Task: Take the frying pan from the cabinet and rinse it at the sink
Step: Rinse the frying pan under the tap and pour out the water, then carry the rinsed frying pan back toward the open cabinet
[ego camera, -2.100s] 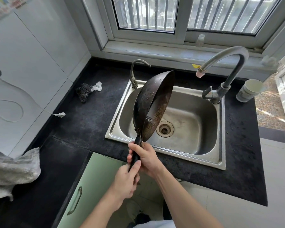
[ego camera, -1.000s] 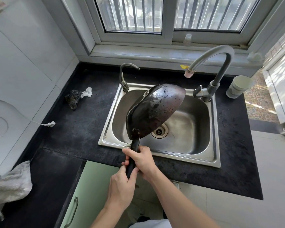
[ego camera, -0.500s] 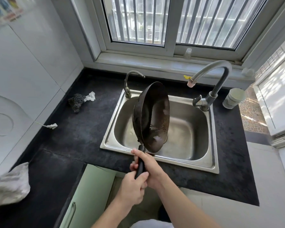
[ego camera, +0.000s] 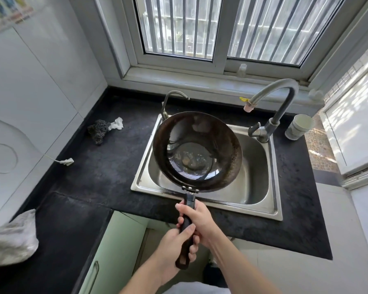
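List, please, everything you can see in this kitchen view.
frying pan: 1, dark, held over sink
sink: 1, steel, set in black countertop
faucet: 1, grey, sink's right rear
small tap: 1, metal, sink's left rear
scouring pad: 1, dark, countertop left of sink
cup: 1, white, right of faucet
cabinet door: 1, green, below countertop
cloth: 1, grey, lower left
right hand: 1, grips pan handle near pan
left hand: 1, grips handle lower down

Frying pan (ego camera: 197,149) hides sink (ego camera: 255,166) drain; grey cloth (ego camera: 11,240) cut by left edge.
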Demonstrator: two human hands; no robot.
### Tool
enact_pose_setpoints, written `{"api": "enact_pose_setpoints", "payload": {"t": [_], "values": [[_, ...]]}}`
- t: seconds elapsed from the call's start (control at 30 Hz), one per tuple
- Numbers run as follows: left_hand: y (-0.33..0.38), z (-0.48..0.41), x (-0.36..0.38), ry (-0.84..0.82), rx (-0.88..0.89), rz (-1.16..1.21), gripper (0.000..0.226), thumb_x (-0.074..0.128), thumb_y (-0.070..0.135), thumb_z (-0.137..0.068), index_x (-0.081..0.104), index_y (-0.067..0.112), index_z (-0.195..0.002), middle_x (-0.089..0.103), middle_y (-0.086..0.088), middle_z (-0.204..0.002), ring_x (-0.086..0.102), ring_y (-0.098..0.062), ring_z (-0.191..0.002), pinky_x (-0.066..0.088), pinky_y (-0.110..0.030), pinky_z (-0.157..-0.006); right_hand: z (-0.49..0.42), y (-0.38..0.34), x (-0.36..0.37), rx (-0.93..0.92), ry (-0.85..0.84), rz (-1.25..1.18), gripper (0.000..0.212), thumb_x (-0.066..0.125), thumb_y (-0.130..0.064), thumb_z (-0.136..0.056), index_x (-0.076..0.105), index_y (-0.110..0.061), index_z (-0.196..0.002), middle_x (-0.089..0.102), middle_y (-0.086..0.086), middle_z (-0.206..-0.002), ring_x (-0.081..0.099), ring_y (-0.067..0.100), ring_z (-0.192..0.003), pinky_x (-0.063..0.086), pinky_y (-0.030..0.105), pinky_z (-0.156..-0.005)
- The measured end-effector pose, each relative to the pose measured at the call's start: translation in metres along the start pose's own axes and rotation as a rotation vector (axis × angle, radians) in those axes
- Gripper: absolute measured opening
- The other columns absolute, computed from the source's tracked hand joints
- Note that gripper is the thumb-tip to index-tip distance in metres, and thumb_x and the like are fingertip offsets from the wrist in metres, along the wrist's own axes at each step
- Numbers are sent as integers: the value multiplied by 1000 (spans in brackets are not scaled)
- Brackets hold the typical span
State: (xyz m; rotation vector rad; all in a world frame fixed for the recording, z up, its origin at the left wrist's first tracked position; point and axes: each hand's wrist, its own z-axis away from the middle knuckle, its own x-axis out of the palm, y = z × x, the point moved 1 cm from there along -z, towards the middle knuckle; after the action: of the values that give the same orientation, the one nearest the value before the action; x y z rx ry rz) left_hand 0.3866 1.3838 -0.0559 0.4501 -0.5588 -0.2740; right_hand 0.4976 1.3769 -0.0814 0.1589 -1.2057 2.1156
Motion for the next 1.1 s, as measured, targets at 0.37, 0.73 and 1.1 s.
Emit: {"api": "enact_pose_setpoints", "payload": {"t": [0.37,0.73,1.1], "values": [[-17,4,-7,107,184,-236,39,50,36,-100,54,2,-80,48,-4,-54,36,-12,-36,32,-21,-34,16,3,13,-103,135,186,24,71,-15,-94,53,-6,-82,53,5,-58,53,14,-46,54,27,-50],[-46,16,-20,114,271,-266,46,48,35,-101,49,2,-69,46,-6,-50,35,-15,-34,28,-22,-33,34,19,22,-50,156,198,32,71,-16,-94,51,-7,-71,52,5,-54,52,15,-44,51,28,-47],[-77,30,36,405,422,-20,42,48,35,-101,48,6,-71,44,-3,-51,31,-12,-34,25,-18,-34,47,0,4,21,-146,464,29,66,-13,-95,50,-6,-72,54,5,-52,51,12,-40,46,23,-43]]}}
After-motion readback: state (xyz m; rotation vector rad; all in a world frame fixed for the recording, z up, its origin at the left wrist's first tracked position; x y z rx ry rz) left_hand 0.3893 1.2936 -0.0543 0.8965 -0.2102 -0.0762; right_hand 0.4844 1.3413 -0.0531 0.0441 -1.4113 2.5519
